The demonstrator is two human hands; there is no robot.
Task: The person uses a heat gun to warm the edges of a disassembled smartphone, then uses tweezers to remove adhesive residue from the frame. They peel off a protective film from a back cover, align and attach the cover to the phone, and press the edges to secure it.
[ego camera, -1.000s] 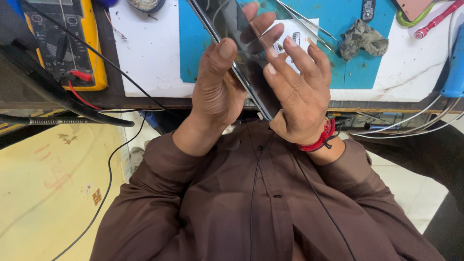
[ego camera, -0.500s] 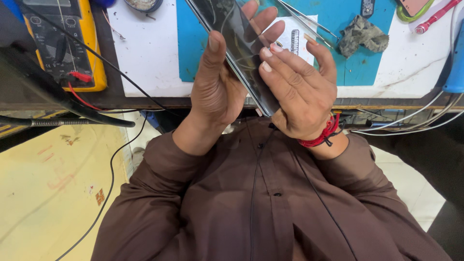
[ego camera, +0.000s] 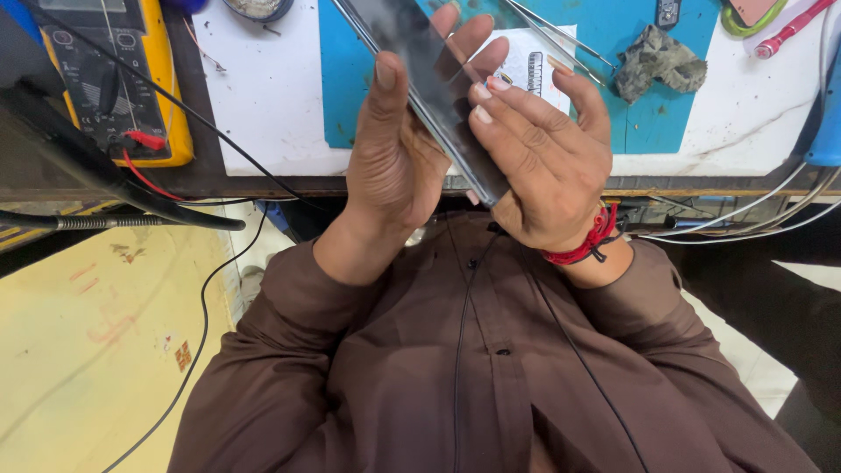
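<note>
Dark phone [ego camera: 427,74] is held tilted above the bench edge [ego camera: 263,184], clasped between left hand [ego camera: 399,158] and right hand [ego camera: 547,171]; fingers pressed along its edges. Possibly a screen panel.

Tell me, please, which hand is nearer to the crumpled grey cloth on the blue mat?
The right hand. It holds the dark phone just beside the grey cloth; the left hand grips the phone's far side, further from the cloth.

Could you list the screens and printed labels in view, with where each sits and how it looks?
Phone: held edge-up between left hand and right hand, dark glossy slab.
Multimeter: bench, upper left, yellow-and-black, grey display.
Paper slip: blue mat, white, dark print.
</note>
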